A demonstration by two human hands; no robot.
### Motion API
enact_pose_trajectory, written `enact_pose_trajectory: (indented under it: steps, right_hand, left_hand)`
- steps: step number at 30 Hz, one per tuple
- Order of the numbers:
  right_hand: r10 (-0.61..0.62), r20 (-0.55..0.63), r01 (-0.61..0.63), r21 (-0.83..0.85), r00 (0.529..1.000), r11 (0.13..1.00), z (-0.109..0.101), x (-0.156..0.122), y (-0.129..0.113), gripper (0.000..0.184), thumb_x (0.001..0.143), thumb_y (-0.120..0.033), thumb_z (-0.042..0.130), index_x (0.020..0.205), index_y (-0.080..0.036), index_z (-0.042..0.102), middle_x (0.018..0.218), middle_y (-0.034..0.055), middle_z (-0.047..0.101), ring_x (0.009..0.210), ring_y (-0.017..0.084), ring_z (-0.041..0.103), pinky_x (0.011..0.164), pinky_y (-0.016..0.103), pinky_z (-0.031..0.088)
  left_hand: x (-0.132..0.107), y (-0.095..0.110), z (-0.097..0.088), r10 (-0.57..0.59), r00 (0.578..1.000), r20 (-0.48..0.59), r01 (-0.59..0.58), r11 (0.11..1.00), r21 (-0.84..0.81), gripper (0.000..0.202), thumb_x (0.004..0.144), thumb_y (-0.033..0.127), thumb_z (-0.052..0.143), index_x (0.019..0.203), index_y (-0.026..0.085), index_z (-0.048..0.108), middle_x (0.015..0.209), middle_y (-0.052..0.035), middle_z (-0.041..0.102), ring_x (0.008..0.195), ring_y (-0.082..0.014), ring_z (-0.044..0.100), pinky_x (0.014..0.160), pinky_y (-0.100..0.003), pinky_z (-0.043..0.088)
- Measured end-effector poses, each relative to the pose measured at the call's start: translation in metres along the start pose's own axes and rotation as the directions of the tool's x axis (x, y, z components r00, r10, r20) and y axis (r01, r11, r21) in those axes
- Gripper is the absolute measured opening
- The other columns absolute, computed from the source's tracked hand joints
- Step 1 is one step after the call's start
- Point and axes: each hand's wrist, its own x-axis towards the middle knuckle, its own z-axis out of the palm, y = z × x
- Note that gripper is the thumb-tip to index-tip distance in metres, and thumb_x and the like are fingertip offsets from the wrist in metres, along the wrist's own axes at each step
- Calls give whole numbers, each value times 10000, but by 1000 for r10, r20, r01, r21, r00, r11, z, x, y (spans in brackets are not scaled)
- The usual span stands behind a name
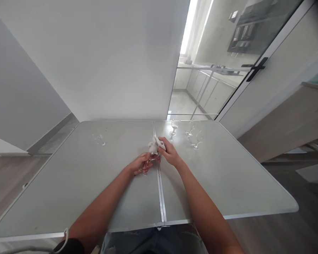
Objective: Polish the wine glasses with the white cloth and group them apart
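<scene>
My left hand (141,164) is wrapped round a small clear stemmed glass (147,163), held just above the grey folding table (69,183) near its centre seam. My right hand (169,152) pinches a crumpled white cloth (155,145) that is pressed against the top of that glass. Both hands meet over the middle of the table.
Three more stemmed glasses (174,127) (190,129) (197,141) stand at the table's far right. Another clear glass (99,138) sits at the far left. A white wall rises behind the table, and a glass sliding door (254,67) opens onto a kitchen at the right.
</scene>
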Motion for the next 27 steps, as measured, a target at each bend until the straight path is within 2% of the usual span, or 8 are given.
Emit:
enact_pose_trajectory:
  steps: [4,7,11,17,23,27]
  right_hand:
    - [16,245,-66,199,969,978,-3,-3,-6,511,994,-560,480,1383,-236,408,820,-10,607,576,146,585,606,298,511]
    - [19,315,-91,215,949,972,-5,-5,-12,586,996,-609,441,1431,-218,405,836,6,625,589,150,605,632,310,528]
    - [59,269,-128,248,961,960,-3,-6,-10,565,988,-649,416,1342,-213,467,828,14,630,556,150,603,571,305,529]
    - [60,126,-98,319,990,943,3,-6,4,469,975,-637,465,1192,-223,491,804,12,614,526,137,568,502,286,512]
    - [51,108,-86,346,993,934,7,-7,3,464,982,-620,462,1210,-218,504,817,23,614,550,145,576,492,288,509]
    - [71,99,-96,276,993,956,7,-7,6,492,980,-623,463,1260,-222,516,798,15,627,540,148,579,505,294,515]
  left_hand:
    - [0,-4,-6,-50,995,85,53,998,-37,556,894,631,596,1121,124,607,1083,-127,651,404,13,325,299,-155,313]
    - [-1,-5,-9,-68,988,142,75,996,-47,579,875,637,621,1121,113,608,1070,-133,660,400,15,319,292,-146,302]
    - [0,-5,-7,-77,985,155,85,995,-46,587,874,641,619,1092,97,607,1094,-153,663,411,10,334,297,-146,325]
    - [5,-3,-2,-43,993,114,54,994,-95,508,912,598,592,1112,131,602,1060,-95,643,410,9,325,309,-150,357]
    - [7,-3,-6,-57,991,118,72,990,-125,538,912,604,587,1145,119,594,1059,-114,643,410,10,320,296,-139,307]
    - [7,-3,-6,-63,992,107,74,992,-105,544,904,615,592,1127,119,602,1042,-113,646,404,11,310,293,-144,281]
